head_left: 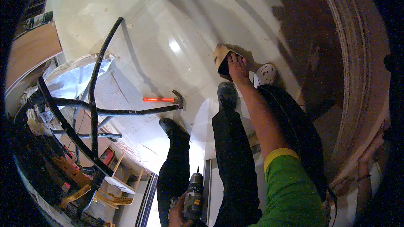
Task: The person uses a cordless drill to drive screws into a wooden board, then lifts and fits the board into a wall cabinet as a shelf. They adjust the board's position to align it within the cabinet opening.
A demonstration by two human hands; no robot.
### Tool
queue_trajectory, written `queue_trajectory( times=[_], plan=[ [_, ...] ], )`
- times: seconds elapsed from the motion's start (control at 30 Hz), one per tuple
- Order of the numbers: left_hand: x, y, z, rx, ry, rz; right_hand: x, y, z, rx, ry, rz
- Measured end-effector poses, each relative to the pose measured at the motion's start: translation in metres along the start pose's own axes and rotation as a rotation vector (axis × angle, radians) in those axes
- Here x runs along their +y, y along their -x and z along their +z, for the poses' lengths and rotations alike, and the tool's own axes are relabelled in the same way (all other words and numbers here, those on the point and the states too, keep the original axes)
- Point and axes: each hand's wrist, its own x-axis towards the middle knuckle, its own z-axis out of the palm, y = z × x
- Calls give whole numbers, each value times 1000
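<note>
Left hand [178, 213] grips drill [195, 195], right hand [238, 68] at carton's mouth [221, 55], hold unclear, hammer [160, 99] beside black frame [93, 112].

The hammer [158, 99] lies on the floor [189, 54]. Left of the hammer is the pipe frame [93, 101], with one pipe ending by the hammer's head. Right of the hammer and farther off sits the box [220, 55], with the right hand [239, 69] at its opening. On the hammer's near side are the left shoe [169, 127], close by, and the drill [195, 195], in the left hand [179, 214].
</note>
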Motion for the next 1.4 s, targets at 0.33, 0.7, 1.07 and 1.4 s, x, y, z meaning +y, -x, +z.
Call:
queue_trajectory(
  times=[0.33,0.7,1.07,1.4],
  plan=[
    [-29,6,-9,-40,-116,103,9,23,5,59,-304,666],
    [-53,51,-16,61,128,15,24,47,-15,-235,-688,735],
    [-115,74,-41,193,-728,619,-70,142,-284,-16,-1754,902],
    [-245,106,-133,-20,-730,268,-126,176,-620,49,-1231,529]
  ],
)
